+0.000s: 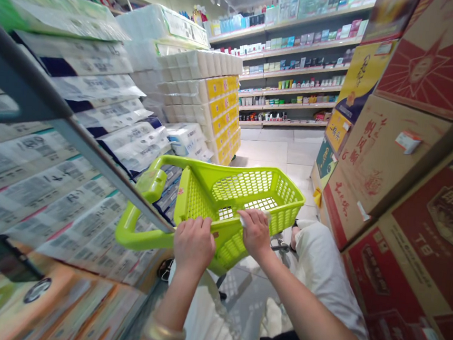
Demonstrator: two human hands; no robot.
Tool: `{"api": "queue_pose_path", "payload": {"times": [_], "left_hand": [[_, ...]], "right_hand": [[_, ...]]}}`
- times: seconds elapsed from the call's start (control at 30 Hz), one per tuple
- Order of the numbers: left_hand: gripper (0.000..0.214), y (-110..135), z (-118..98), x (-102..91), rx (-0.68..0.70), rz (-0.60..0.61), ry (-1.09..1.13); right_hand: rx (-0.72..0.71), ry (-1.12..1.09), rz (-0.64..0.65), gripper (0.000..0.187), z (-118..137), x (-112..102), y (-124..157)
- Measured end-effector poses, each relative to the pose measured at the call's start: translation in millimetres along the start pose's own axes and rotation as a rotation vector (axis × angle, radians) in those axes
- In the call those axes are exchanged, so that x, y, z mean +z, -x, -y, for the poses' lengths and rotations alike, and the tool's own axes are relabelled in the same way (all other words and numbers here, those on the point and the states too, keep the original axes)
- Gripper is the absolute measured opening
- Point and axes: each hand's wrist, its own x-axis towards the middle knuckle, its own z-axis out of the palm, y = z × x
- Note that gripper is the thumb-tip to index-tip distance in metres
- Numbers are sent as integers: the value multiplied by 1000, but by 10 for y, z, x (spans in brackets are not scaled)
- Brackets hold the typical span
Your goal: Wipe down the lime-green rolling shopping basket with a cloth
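Observation:
A lime-green shopping cart (245, 185) with a lattice basket stands sideways before me; nothing shows in its basket. My left hand (194, 244) is closed over the near rim, close to where the handle (141, 241) joins the basket. Further right along the same rim, my right hand (255, 233) has its fingers curled over the edge. A small white bit (242, 220) shows by the fingers of that hand; what it is I cannot make out. A gold-coloured bangle (164, 335) circles my left wrist. The undersides of both hands are hidden.
Stacked paper packs (86, 179) rise on the left, with tissue rolls (204, 65) behind. Cardboard cartons (374, 156) form a wall on the right. A grey bar (104, 154) slants down to the cart. Product shelves (293, 83) stand across the tiled floor (276, 148).

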Motion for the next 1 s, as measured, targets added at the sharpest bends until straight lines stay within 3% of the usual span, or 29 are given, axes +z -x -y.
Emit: {"api": "queue_pose_path", "payload": {"times": [0.1, 0.2, 0.27, 0.43, 0.57, 0.63, 0.77, 0.87, 1.0], "left_hand": [[15, -13, -33, 9, -21, 0, 1], [15, -13, -38, 10, -24, -3, 0], [17, -3, -23, 8, -13, -7, -2], [18, 34, 16, 3, 23, -16, -3], [17, 40, -10, -6, 13, -7, 9], [16, 33, -33, -10, -3, -1, 9], [15, 29, -56, -10, -6, 0, 5], [19, 45, -48, -4, 19, -5, 11], [18, 70, -36, -13, 14, 1, -7]], "right_hand": [[123, -45, -23, 45, 250, 61, -22], [56, -145, 11, 44, 559, 159, -31], [-15, -176, 20, 42, 634, 195, -28], [-230, -137, 65, 45, 302, 130, 3], [-198, -83, 39, 47, 56, 34, 14], [-96, -88, 6, 47, 114, 19, -3], [69, -196, 5, 49, 500, 64, -67], [-25, -250, 70, 45, 680, 108, -83], [-174, -177, 100, 46, 464, 91, -29]]}}
